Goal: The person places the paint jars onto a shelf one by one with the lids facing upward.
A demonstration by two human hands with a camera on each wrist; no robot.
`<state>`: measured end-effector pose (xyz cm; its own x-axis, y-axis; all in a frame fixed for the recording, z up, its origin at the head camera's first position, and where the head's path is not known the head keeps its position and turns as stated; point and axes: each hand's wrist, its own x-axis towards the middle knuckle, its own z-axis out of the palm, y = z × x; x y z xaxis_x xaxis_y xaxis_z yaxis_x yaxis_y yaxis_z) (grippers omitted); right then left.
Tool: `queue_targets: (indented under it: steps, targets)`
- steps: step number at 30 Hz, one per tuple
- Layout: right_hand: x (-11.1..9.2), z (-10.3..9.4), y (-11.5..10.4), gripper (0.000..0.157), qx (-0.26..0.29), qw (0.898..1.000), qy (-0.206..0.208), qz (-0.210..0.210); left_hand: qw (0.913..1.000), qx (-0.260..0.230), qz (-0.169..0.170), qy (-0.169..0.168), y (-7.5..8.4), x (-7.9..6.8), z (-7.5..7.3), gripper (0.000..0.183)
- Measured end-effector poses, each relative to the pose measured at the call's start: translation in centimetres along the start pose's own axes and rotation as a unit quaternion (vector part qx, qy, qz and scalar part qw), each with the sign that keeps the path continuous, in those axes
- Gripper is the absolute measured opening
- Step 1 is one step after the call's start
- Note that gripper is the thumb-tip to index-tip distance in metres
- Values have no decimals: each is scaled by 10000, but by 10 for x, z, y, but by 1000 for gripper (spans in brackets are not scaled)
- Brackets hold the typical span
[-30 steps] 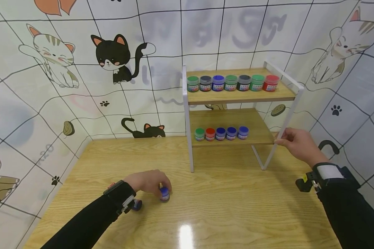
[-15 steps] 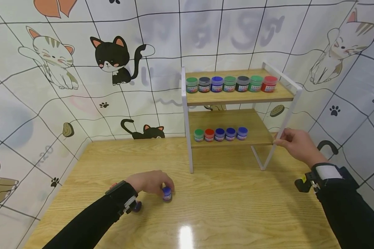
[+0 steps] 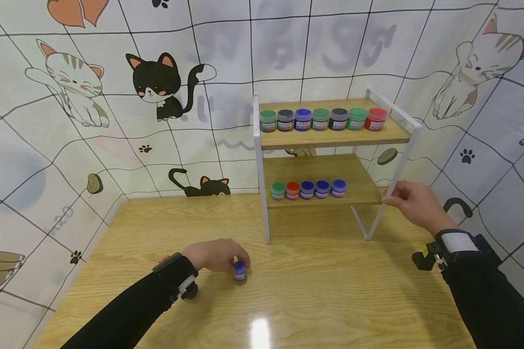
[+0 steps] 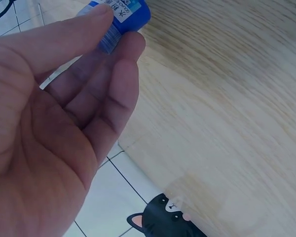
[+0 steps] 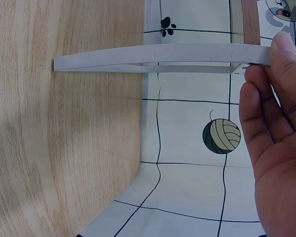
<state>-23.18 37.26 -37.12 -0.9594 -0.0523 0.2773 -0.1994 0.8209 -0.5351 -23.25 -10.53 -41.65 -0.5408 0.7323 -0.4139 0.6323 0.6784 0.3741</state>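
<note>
My left hand (image 3: 218, 256) pinches a small blue paint jar (image 3: 239, 272) between thumb and fingers, low over the table. In the left wrist view the jar (image 4: 126, 17) shows its white label beside the thumb tip. A second, dark jar (image 3: 191, 291) lies by the left wrist, partly covered by the cuff. At the right, my right hand (image 3: 412, 202) grips the white side leg of the two-tier rack (image 3: 399, 167) near its lower shelf. Up close in the right wrist view, thumb and fingers pinch that white frame (image 5: 187, 53).
On the upper shelf (image 3: 332, 140) stands a row of several green, black, blue and red jars (image 3: 320, 119). Several smaller jars (image 3: 307, 190) line the front of the lower shelf, left of its bare right part. A cat-patterned sheet (image 3: 179, 145) hangs behind the wooden table (image 3: 314, 291).
My left hand has slid a little to the right with the blue paint jar. The right hand keeps its hold on the rack, and the view has shifted slightly.
</note>
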Motion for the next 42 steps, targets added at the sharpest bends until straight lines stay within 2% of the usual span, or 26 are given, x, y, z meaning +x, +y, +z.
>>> queue_targets:
  steps: [6,13,20,30,37,42]
  targets:
    - [1,-1,0,23,12,10000,-83,28,9996,159,205,71,8,8,-5,31]
    - [0,-2,-1,25,36,9998,-155,114,9981,412,459,26,27,20,-18,28]
    - [-2,-1,-1,24,2,9999,-121,24,9969,552,560,7,43,31,-26,30]
    - [-1,0,1,22,-7,10000,-49,-49,9927,626,1033,66,62,43,-32,27]
    - [-2,-1,0,23,0,10000,-44,-26,9900,841,1118,172,78,57,-38,29]
    - [-1,0,0,23,23,9999,-34,-95,9895,956,1049,276,90,67,-45,31]
